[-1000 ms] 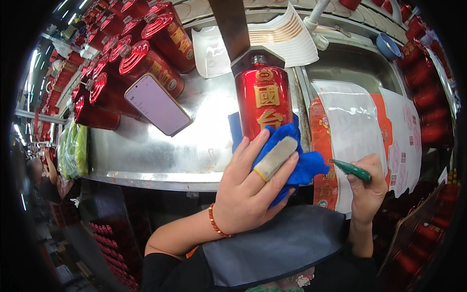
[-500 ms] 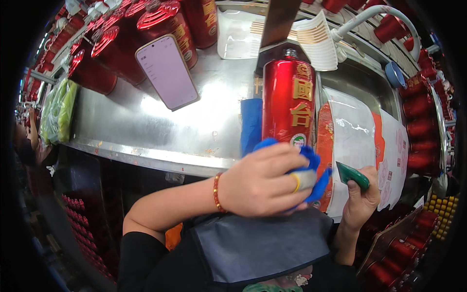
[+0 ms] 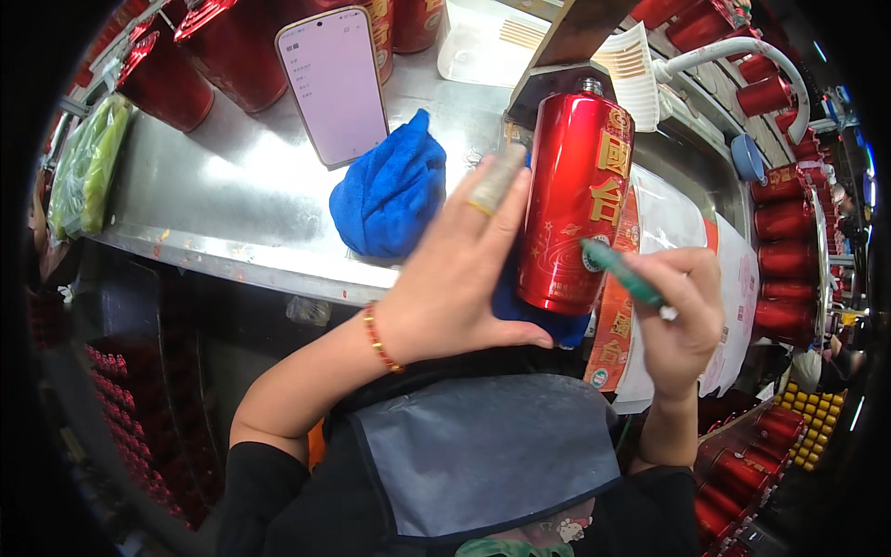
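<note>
A shiny red bottle (image 3: 568, 200) with gold lettering lies on its side on a blue cloth, its threaded neck pointing away from me. My left hand (image 3: 464, 265) is spread open beside the bottle's left side, with a pale wrap on one finger; whether it touches the bottle I cannot tell. Gripped in my right hand (image 3: 685, 311) is a green scraper (image 3: 624, 272), blurred by motion, its tip over the round label near the bottle's base. A bunched blue cloth (image 3: 390, 193) rests on the metal table, left of my left hand.
A phone (image 3: 336, 88) leans upright at the back, before several red bottles (image 3: 227, 56). White printed sheets (image 3: 733, 297) lie at the right. A brown post (image 3: 580, 37) rises beyond the bottle's neck. A bent white pipe (image 3: 742, 46) and a blue cup (image 3: 747, 158) are further right.
My left hand has let go of the blue cloth, which now lies to the left on the table, and has opened beside the bottle. My right hand has brought the scraper to the bottle's label.
</note>
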{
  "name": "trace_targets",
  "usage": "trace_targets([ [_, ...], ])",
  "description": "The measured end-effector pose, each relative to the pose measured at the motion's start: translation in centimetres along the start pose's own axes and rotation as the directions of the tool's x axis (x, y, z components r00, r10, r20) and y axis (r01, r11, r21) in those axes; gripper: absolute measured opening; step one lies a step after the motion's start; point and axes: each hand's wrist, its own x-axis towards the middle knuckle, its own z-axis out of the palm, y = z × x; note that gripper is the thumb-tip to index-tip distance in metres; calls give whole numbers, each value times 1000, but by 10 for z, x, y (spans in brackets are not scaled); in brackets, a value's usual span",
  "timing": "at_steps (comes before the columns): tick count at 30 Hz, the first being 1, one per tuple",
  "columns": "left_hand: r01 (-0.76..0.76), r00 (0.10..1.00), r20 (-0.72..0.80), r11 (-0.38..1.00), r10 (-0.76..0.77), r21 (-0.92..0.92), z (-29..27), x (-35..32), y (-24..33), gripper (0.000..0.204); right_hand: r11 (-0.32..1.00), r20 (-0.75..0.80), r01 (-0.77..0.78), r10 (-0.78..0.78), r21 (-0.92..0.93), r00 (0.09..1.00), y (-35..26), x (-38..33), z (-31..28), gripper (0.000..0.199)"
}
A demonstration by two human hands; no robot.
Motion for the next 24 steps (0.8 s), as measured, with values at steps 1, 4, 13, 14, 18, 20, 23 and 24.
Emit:
trace_targets([
  [1,27,1000,17,997,-26,-77,15,0,0,142,997,99,71,-69,-21,993,-6,2,-4,48],
  [4,55,986,-141,977,-85,-207,34,6,0,126,987,354,65,-114,147,928,-23,2,-13,49],
  [13,-25,970,-243,997,7,-70,27,9,8,98,994,280,102,-87,-39,956,-32,16,-12,47],
  [14,-27,966,-260,993,-3,-112,27,9,9,98,993,196,55,-35,-102,980,-29,18,-13,46],
  [18,-40,965,-260,996,16,-85,32,8,1,103,985,345,171,-159,-5,925,-36,21,-7,45],
  [20,-13,971,-239,986,-28,-167,29,9,0,105,998,330,63,-62,8,942,-33,21,-12,44],
  [23,11,984,-172,975,-50,-221,26,5,-6,111,996,114,5,5,-89,993,-15,22,-6,42],
  [24,17,987,-153,971,-55,-238,26,5,-6,112,1000,202,15,-14,0,979,-16,17,-9,40],
])
